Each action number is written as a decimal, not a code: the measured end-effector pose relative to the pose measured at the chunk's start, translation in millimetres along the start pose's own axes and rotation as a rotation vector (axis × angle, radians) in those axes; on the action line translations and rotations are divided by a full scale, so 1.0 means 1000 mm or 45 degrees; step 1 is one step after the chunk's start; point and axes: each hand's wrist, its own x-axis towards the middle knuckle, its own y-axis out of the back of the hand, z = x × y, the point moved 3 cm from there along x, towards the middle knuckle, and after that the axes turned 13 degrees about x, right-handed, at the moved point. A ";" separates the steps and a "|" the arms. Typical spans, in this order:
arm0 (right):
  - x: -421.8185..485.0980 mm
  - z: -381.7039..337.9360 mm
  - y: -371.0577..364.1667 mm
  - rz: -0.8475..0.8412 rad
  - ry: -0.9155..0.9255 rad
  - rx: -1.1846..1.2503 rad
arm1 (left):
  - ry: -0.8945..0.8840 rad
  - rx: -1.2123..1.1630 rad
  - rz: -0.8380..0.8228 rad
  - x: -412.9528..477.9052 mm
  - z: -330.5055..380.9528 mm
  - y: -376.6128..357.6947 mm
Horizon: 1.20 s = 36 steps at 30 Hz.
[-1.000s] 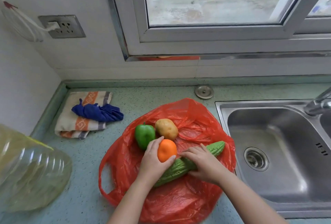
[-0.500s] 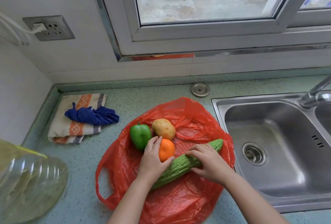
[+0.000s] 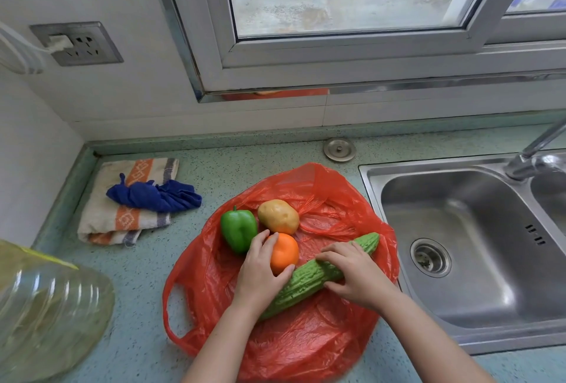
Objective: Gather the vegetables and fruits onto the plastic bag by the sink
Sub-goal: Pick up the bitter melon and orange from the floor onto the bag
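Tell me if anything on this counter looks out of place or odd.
The sink strainer lid lies on the countertop by the back wall, not in the sink drain. A blue cloth sits bunched on the folded towel. No spill or damage shows; the produce rests on the red plastic bag.

Both bare forearms reach in from the bottom edge, angled toward each other. Left hand [image 3: 260,272] cupped, thumb and fingers curled round something. Right hand [image 3: 356,275] palm down, fingers spread and pressing flat.
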 end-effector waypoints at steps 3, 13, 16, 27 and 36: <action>-0.001 -0.004 0.001 0.036 0.003 0.025 | -0.012 -0.004 0.012 -0.002 0.003 0.004; -0.014 -0.035 0.015 0.471 0.004 -0.076 | -0.201 0.065 0.129 -0.015 0.028 0.029; -0.023 -0.048 0.019 0.620 -0.023 -0.130 | -0.283 0.138 0.213 -0.021 0.040 0.041; -0.060 -0.090 0.029 0.931 -0.148 -0.176 | -0.469 0.218 0.342 -0.044 0.055 0.063; -0.110 -0.094 0.040 1.085 -0.318 -0.134 | -0.632 0.135 0.290 -0.056 0.090 0.050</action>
